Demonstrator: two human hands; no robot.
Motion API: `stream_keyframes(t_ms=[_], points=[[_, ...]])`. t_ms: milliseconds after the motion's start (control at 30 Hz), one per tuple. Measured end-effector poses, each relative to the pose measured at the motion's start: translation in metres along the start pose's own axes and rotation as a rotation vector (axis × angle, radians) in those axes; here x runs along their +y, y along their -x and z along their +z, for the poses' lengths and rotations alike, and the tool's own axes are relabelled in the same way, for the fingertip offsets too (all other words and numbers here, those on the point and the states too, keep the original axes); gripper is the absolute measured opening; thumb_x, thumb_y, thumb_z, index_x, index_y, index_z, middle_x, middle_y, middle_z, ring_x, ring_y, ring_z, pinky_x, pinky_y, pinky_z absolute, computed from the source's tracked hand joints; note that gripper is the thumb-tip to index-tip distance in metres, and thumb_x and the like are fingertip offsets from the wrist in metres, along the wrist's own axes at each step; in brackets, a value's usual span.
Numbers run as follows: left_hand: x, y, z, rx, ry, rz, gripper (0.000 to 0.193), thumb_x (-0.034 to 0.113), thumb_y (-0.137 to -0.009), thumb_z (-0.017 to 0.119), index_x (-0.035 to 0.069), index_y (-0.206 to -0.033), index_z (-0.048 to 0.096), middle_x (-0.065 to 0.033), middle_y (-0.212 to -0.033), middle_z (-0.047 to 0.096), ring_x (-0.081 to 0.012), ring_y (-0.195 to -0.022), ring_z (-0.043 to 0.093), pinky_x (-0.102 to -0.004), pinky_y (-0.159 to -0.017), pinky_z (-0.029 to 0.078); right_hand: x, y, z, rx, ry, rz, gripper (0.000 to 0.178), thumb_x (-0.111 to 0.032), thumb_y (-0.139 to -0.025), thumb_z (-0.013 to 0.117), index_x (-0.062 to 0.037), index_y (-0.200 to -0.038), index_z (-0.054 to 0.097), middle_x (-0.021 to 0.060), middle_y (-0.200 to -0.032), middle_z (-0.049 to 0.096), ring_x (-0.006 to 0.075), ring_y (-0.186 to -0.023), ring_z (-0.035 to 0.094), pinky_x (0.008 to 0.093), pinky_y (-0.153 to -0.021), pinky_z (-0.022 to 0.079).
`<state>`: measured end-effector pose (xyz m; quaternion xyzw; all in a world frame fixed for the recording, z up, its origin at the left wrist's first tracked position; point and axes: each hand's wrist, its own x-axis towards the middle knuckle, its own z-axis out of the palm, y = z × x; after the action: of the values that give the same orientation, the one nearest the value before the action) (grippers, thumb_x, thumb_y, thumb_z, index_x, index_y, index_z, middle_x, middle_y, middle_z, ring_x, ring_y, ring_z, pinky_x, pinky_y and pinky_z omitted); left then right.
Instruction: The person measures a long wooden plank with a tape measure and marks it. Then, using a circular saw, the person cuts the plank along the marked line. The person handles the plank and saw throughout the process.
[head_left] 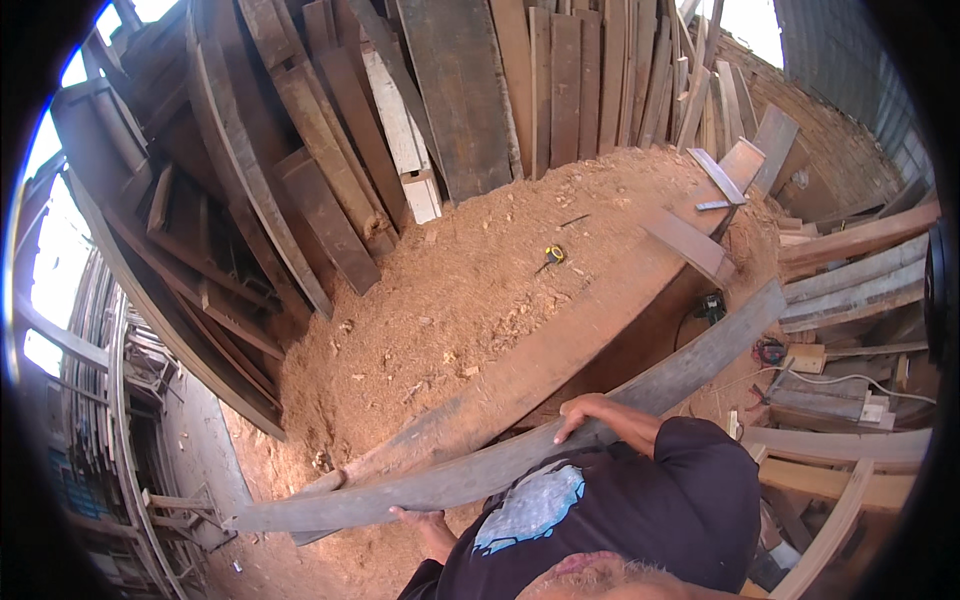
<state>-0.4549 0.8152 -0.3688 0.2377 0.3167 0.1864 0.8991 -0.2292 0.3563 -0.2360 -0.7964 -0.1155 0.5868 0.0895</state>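
Observation:
A long, weathered grey plank (660,375) stretches across in front of my body, from the lower left up to the right. My left hand (425,528) is closed on its lower edge toward the left end, thumb on the near side and the other fingers mostly hidden. Nearer the middle, my right hand (588,412) reaches over the upper edge and grips the same plank. Just beyond lies a long, broad brown board (540,360), running nearly alongside the grey plank. A short board (688,245) rests across the brown board's far part.
Sawdust and shavings (440,310) cover the ground ahead, with a yellow-black tape measure (553,256) on it. A metal square (716,178) sits at the far right. A dark power tool (712,307) lies beyond the plank. Boards (460,100) lean along the back; stacked timber (850,270) stands right.

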Motion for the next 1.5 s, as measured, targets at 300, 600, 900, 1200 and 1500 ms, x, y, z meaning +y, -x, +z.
stream_keyframes(t_ms=[300,600,900,1200,1500], points=[[-0.005,0.011,0.03,0.095,0.112,-0.036,0.088,0.075,-0.096,0.021,0.011,-0.156,0.029,-0.0138,-0.159,0.033,-0.0392,-0.144,0.032,-0.0563,-0.118,0.025,0.02,-0.011,0.036,0.084,0.012,-0.033,0.097,-0.079,-0.07,0.066,-0.0019,-0.129,0.065,0.0174,-0.134,0.063,0.0343,-0.124,0.06,0.0479,-0.099,0.048],[0.019,0.012,0.002,-0.024,0.226,0.134,0.084,0.074,-0.091,0.037,0.015,-0.151,0.038,-0.0127,-0.151,0.044,-0.0393,-0.136,0.041,-0.0623,-0.112,0.031,0.01,0.012,0.054,0.096,0.035,-0.034,0.109,-0.08,-0.068,0.067,0.0003,-0.14,0.054,0.0198,-0.141,0.057,0.0342,-0.131,0.053,0.0474,-0.107,0.042],[0.043,0.012,-0.034,-0.053,0.301,0.079,0.09,0.08,-0.089,0.039,0.016,-0.151,0.036,-0.0104,-0.15,0.042,-0.0363,-0.132,0.043,-0.0567,-0.11,0.033,-0.003,0.021,0.099,0.252,0.116,0.001,0.104,-0.078,-0.065,0.071,0.0011,-0.131,0.059,0.0238,-0.138,0.057,0.0377,-0.13,0.053,0.053,-0.106,0.042],[0.104,0.07,-0.006,-0.035,0.199,0.325,0.087,0.077,-0.089,0.048,0.014,-0.149,0.039,-0.0088,-0.145,0.046,-0.032,-0.129,0.046,-0.052,-0.108,0.038,-0.037,0.014,0.136,0.417,0.128,-0.105,0.103,-0.077,-0.063,0.074,0.0004,-0.129,0.059,0.0247,-0.129,0.061,0.0405,-0.126,0.053,0.0516,-0.106,0.04],[0.196,0.089,-0.003,-0.036,0.088,0.59,0.089,0.073,-0.091,0.048,0.011,-0.152,0.033,-0.0107,-0.147,0.043,-0.0307,-0.131,0.045,-0.049,-0.107,0.04,-0.105,-0.016,0.149,0.443,0.099,-0.249,0.103,-0.068,-0.057,0.084,0.004,-0.126,0.058,0.0285,-0.131,0.059,0.0415,-0.125,0.054,0.0476,-0.106,0.044]])
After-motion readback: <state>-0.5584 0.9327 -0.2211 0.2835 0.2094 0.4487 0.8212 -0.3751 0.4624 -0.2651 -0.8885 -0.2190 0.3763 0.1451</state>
